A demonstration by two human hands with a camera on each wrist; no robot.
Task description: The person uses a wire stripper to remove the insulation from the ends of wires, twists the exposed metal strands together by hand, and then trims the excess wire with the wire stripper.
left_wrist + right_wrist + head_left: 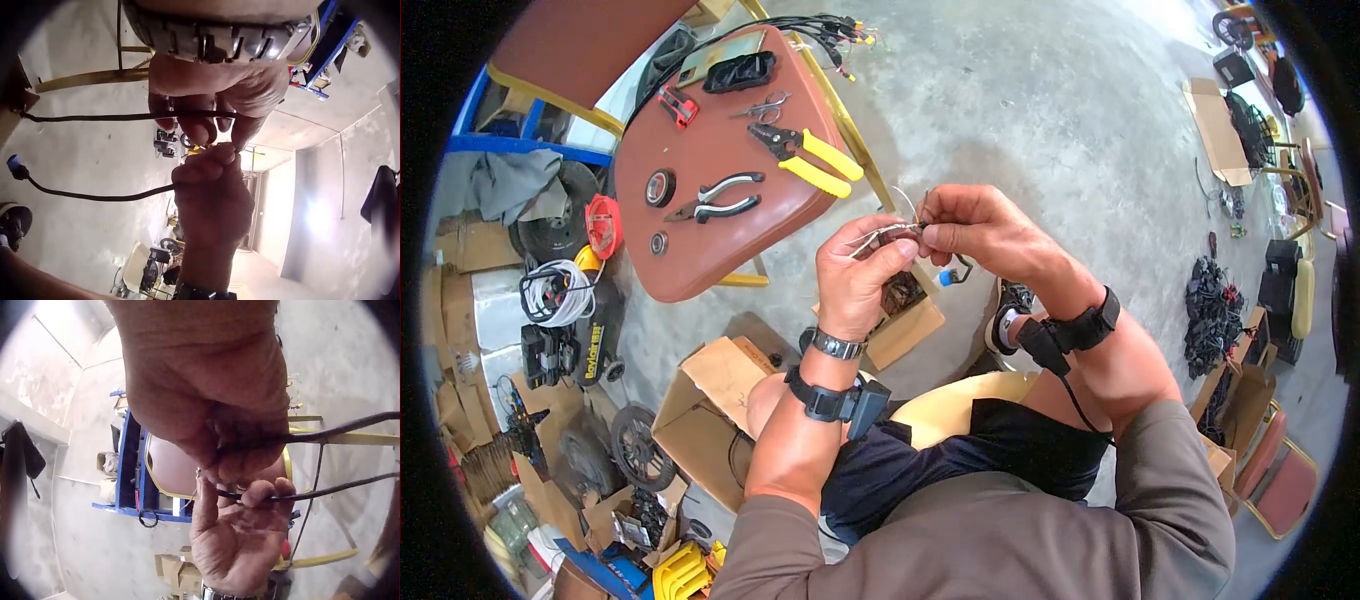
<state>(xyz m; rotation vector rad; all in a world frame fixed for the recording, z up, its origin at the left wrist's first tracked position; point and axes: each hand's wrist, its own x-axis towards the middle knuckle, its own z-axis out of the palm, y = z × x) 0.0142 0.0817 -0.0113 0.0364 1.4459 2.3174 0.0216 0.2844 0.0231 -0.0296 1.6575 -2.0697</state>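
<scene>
Both hands meet in front of the body in the head view. The left hand (860, 270) pinches thin pale wires (865, 240) between thumb and fingers. Close against it, the right hand (975, 228) has its thumb and fingertips together on the wire ends. In the left wrist view a dark cable (94, 117) runs into the left hand (206, 94), and a second dark cable (100, 198) with a blue connector (14, 164) at its end runs to the right hand (212, 206). The fingers hide the exact spot where the wires meet.
On a brown chair seat (710, 240) lie yellow-handled wire strippers (805, 160), pliers (715, 198), scissors (768, 107), a red tool (678, 106) and a tape roll (660, 187). An open cardboard box (907, 335) stands beneath the hands. Boxes and wheels line the left side.
</scene>
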